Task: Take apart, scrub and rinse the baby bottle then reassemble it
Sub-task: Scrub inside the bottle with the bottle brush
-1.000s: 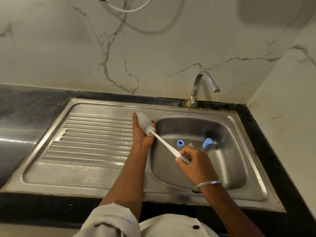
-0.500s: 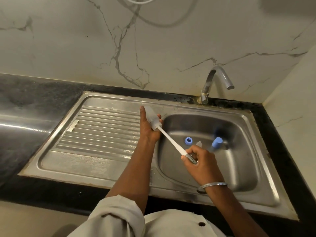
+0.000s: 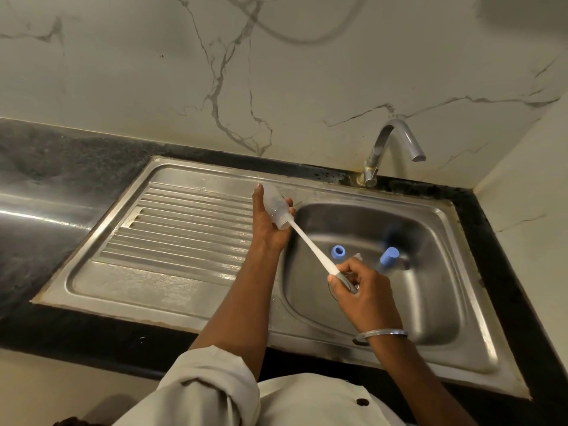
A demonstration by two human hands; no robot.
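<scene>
Fingers, left hand (image 3: 270,232): wrapped round the clear baby bottle (image 3: 276,207), with the thumb lying straight along its left side and the others curled over its right side.
Fingers, right hand (image 3: 361,287): closed in a pinch on the grey near end of the white brush handle (image 3: 309,242).
Bottle, place: held in the air over the ridge between the drainboard (image 3: 184,229) and the basin (image 3: 436,296), left of the tap (image 3: 396,142).
Bottle, long axis: slanted, with the base far and left and the open mouth near and right, facing the right hand.
Brush: the handle runs out of the mouth on that same slant, down to the right hand. The head is inside the bottle and hidden by the cloudy wall.
Relation that matters: from the right fingers the bottle lies far and to the left, well apart and joined only by the handle. A scrubbing stroke would have to follow that slanted line. The left hand is the one on the bottle.
Loose parts: a blue ring (image 3: 338,251), a clear teat (image 3: 356,256) and a blue cap (image 3: 388,256) lie on the basin floor, just beyond the right hand.
Step, as judged: scrubbing the inside. Rinsing and reassembly are not yet done, and no water shows at the tap.
Risk, as judged: a stroke off that line could lever the bottle out of a wet grip.
</scene>
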